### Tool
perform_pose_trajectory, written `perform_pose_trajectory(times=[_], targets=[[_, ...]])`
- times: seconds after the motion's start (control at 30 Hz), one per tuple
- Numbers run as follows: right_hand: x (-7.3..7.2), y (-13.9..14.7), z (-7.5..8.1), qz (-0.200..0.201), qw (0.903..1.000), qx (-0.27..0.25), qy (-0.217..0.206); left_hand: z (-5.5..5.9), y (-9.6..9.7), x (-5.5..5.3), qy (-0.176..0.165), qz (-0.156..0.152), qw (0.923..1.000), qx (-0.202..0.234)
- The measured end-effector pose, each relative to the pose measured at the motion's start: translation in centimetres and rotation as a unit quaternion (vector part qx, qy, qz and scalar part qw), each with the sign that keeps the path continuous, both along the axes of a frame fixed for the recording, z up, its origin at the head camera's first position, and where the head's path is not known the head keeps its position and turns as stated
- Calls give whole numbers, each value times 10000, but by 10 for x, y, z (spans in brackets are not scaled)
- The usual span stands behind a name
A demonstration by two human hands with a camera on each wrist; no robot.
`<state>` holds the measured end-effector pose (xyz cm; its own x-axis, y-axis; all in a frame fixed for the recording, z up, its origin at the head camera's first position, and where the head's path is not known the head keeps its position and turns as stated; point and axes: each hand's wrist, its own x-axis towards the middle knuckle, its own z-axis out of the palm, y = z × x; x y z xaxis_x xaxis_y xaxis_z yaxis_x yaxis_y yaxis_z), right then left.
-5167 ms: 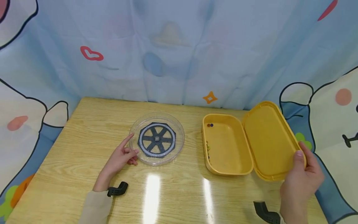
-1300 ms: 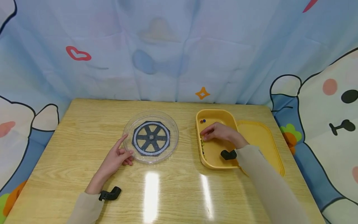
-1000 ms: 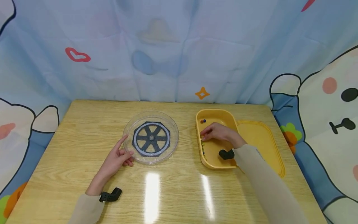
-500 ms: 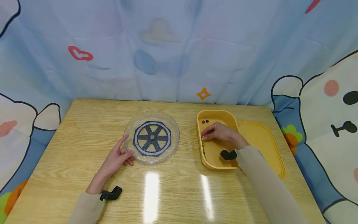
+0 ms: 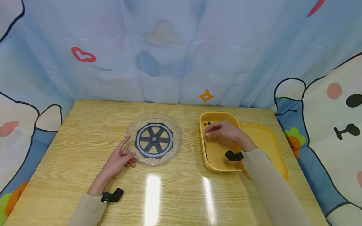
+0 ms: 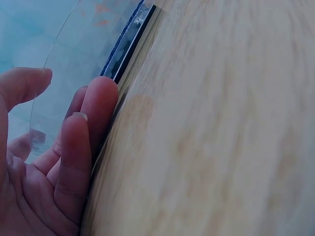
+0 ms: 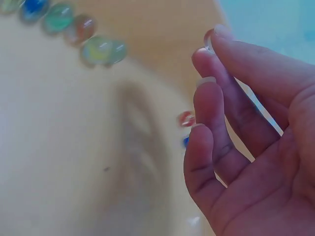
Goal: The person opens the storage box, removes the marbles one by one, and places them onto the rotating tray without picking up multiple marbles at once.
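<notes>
My left hand holds the near-left rim of a clear round dish, index finger stretched along the edge and thumb over it. A dark spoked wheel shape with a pale ring shows in the dish's middle. In the left wrist view, the fingers bend close to the tabletop beside the dish. Over the yellow box, my right hand pinches a small glass marble between thumb and fingertips, mostly hidden. Several marbles lie in a row along the box's left wall.
A red marble and a blue marble sit near the box's far-left corner. The yellow lid lies flat to the right of the box. A patterned blue curtain hangs behind the wooden table.
My right hand let go of the lid, now lying flat, and reached into the box; lately it has lifted from the left wall with a marble. The left hand stays on the dish.
</notes>
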<state>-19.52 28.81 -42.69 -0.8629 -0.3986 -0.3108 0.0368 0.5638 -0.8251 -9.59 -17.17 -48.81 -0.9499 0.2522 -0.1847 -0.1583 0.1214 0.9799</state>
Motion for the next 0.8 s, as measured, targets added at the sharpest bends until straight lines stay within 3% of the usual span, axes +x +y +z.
perform_pose_trajectory(times=[0.17,0.43,0.63,0.8], targets=[[2,-4,14,-290,9982,-489,172,-1,0,1,-8,13,10000,36],[13,-38,37,-733,9928,-500,803,0,2,0,16,41,10000,-41],[20,-76,43,-547,9915,-566,1040,1,3,1,14,5,10000,82],[21,-106,39,-274,9889,-621,1323,1,2,2,3,32,10000,53]])
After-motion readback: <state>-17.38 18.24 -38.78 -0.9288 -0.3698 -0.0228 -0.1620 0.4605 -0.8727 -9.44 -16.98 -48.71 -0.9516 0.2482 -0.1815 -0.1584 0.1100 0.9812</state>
